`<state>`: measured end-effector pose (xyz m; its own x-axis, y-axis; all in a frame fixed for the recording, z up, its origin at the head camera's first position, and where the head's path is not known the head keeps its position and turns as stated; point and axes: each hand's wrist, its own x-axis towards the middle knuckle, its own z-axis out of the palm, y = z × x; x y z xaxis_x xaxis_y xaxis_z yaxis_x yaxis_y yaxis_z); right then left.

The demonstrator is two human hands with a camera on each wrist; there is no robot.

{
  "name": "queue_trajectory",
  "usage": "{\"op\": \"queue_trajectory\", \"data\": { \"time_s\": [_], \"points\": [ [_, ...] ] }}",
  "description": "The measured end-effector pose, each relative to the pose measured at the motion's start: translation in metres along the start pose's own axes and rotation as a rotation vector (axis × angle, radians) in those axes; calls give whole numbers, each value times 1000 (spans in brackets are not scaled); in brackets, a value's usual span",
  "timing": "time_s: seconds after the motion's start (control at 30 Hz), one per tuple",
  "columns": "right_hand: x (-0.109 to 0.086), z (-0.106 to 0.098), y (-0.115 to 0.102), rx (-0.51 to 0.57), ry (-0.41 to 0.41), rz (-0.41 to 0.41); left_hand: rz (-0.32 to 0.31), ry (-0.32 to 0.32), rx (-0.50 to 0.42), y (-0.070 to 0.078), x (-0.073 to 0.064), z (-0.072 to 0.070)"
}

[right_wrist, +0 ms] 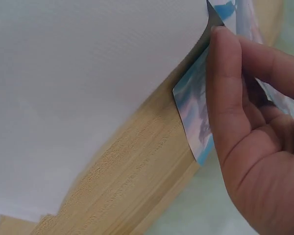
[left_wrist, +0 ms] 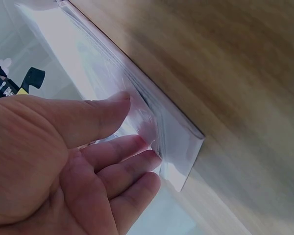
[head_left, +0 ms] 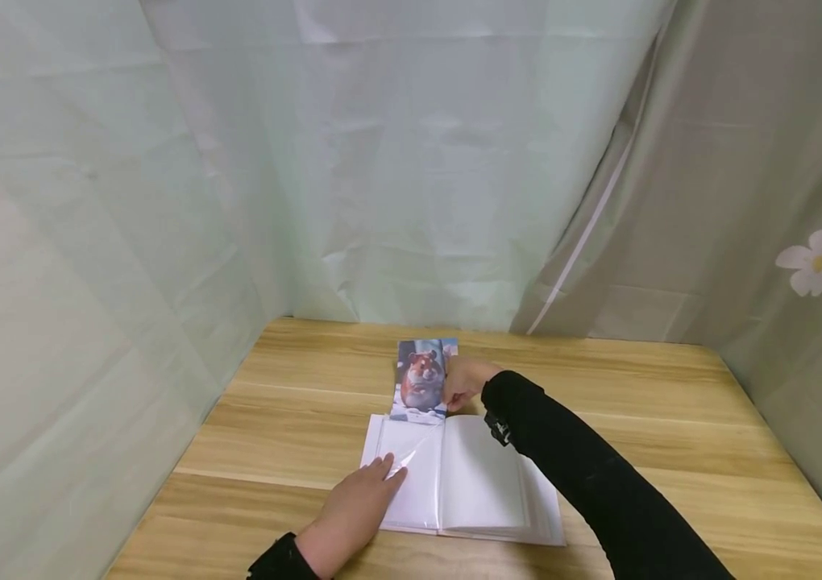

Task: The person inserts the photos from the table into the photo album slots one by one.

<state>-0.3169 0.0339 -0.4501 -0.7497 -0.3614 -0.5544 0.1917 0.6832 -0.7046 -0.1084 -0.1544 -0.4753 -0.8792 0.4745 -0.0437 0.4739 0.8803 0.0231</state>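
An album (head_left: 487, 475) with white pages lies spread on the table, a clear plastic sleeve (head_left: 407, 483) over its left page. My left hand (head_left: 356, 503) rests on that page, fingers fairly straight; in the left wrist view its fingertips touch the sleeve's edge. At the album's far edge, a photo of a brown, hamster-like animal (head_left: 421, 379) meets the top of the left page. My right hand (head_left: 471, 377) pinches this photo by its right edge. Under it another picture (right_wrist: 191, 107) lies on the table, partly covered; the right wrist view shows its corner.
The wooden table (head_left: 295, 403) extends to both sides of the album. Pale curtains (head_left: 411, 161) hang behind it and at the left, with a flower-patterned one (head_left: 745, 201) at the right. The right forearm's black sleeve (head_left: 599, 491) crosses above the album's right side.
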Motion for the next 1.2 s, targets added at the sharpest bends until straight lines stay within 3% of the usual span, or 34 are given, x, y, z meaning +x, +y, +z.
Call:
{"op": "queue_trajectory", "data": {
  "time_s": [0.3,0.6,0.93,1.07,1.2],
  "points": [
    [3,1,-1,38,-35,-30,5,-1,-3,-2,0,2],
    [12,6,9,47,-20,-18,1,5,-28,-1,0,3],
    [7,9,13,-77,-42,-50,-18,6,-82,0,-1,1],
    [5,6,16,-33,-66,-56,-15,-8,-83,0,0,0],
    [7,1,18,14,-13,-54,-4,-8,-66,-1,2,2]
  ]
}}
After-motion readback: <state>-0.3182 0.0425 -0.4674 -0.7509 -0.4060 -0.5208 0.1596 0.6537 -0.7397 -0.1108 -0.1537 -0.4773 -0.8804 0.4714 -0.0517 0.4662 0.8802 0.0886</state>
